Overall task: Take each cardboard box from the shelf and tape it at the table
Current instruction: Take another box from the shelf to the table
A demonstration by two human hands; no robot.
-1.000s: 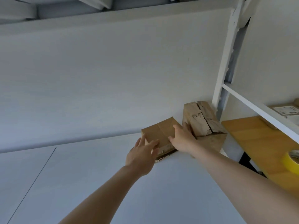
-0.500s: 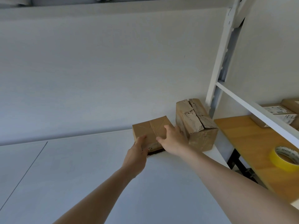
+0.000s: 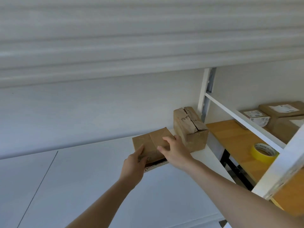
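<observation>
Both arms reach up to a white shelf (image 3: 79, 175). Left grip (image 3: 134, 163) grasps the near left corner of the small cardboard box (image 3: 148, 142): its thumb lies on the lid and its fingers are tucked under the near edge. Right grip (image 3: 176, 150) grasps the same box at its right end, thumb and forefinger spread across the lid, the other fingers hidden behind the hand. The box sits on the shelf between the two grips, with a dark gap under its near edge. Just right of the right grip a taller cardboard box (image 3: 194, 137) with torn top flaps stands on the shelf; whether the two boxes touch cannot be told. Further right of and below the right grip is a wooden worktop (image 3: 235, 137) carrying a yellow tape roll (image 3: 263, 153) and labelled parcels (image 3: 254, 115).
</observation>
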